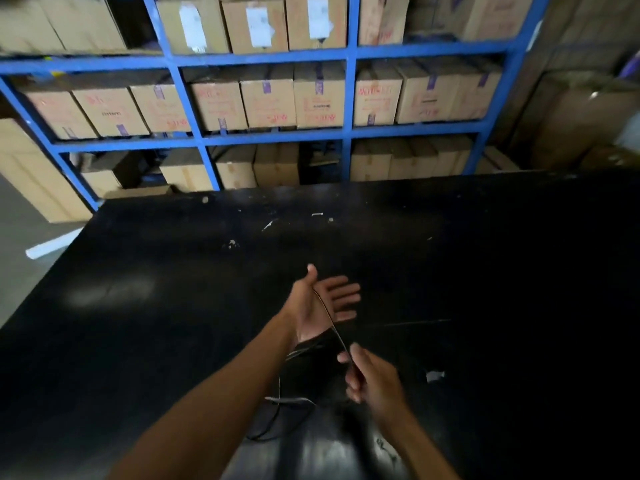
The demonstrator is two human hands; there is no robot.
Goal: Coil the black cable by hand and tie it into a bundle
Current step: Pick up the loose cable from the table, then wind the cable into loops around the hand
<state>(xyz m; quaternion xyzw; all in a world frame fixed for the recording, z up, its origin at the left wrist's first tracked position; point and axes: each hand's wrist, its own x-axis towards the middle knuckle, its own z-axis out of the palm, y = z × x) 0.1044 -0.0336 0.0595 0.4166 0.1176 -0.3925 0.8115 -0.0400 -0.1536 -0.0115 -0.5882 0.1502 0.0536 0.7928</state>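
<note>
A thin black cable runs taut from the base of the thumb of my left hand down to my right hand. My left hand is held palm up over the black table, fingers spread, with the cable lying across the palm near the thumb. My right hand is closed around the cable a little nearer to me. More cable hangs in loose loops below my left wrist and forearm, hard to make out against the dark table.
Small white scraps lie scattered on the table. Behind its far edge stands a blue metal rack full of cardboard boxes. At the left is grey floor with a white strip.
</note>
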